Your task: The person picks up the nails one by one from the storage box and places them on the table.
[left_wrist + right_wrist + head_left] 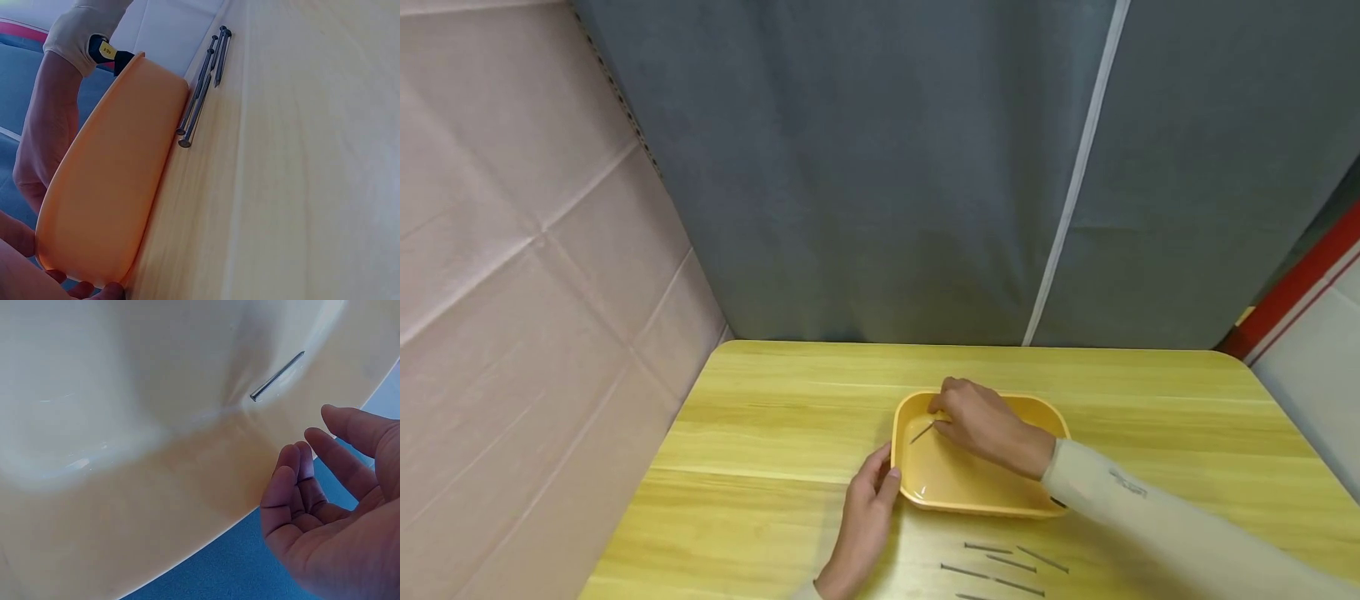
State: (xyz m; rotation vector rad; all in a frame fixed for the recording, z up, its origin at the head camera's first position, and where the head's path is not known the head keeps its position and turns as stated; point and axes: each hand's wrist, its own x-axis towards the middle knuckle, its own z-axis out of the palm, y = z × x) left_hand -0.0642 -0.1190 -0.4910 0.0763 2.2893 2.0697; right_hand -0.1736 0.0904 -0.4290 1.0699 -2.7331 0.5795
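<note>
A yellow plastic basin (985, 507) stands on the wooden table. At its left end my left hand (861, 521) holds the wall, thumb by the rim and fingers along the outside; the left wrist view shows fingertips (112, 291) at the basin's lower edge. My right hand (981, 425) reaches over the basin's far side. One steel nail (277, 378) lies on the basin's floor near a corner. In the right wrist view my right hand (337, 531) is apart from that nail, with thumb and forefinger separated and nothing between them.
Several more nails (1013, 562) lie on the table (775, 450) at the basin's near side. Beyond the table's far edge hangs a dark grey-blue curtain (880, 183). A pale panelled wall (535, 333) is on the left.
</note>
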